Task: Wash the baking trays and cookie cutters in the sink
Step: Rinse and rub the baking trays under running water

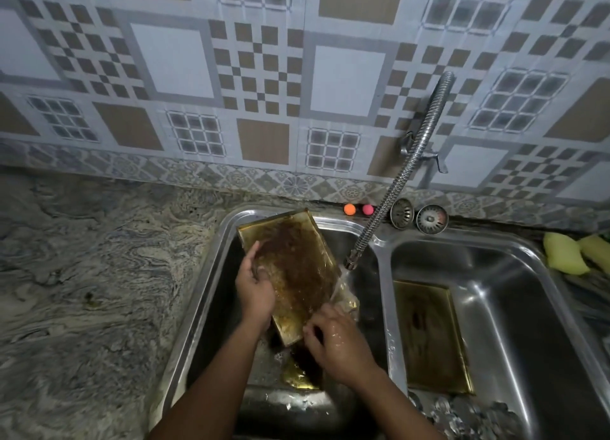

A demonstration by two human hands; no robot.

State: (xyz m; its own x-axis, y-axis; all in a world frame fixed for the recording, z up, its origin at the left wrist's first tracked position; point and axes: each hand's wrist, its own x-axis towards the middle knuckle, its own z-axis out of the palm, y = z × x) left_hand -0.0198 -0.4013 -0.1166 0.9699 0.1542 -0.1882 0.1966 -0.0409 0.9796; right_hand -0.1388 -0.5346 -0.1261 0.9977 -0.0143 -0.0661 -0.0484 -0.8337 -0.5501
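Note:
A gold rectangular baking tray [297,264], stained brown inside, is held tilted over the left basin of the steel sink [211,274]. My left hand [254,287] grips its left long edge, thumb on the inner face. My right hand [336,337], wet, holds the tray's near right corner. Water runs from the flexible tap hose [396,182] onto the tray's right edge. A second gold tray [429,334] lies flat in the right basin. Several metal cookie cutters [468,413] lie at the front of the right basin. Something gold [297,377] lies low in the left basin, partly hidden.
Marbled stone counter [82,274] spreads to the left. Two sink strainers [417,215] and an orange ball [349,209] and a pink ball [367,209] sit on the back ledge. Yellow sponges [564,253] lie at the right of the sink. A patterned tile wall rises behind.

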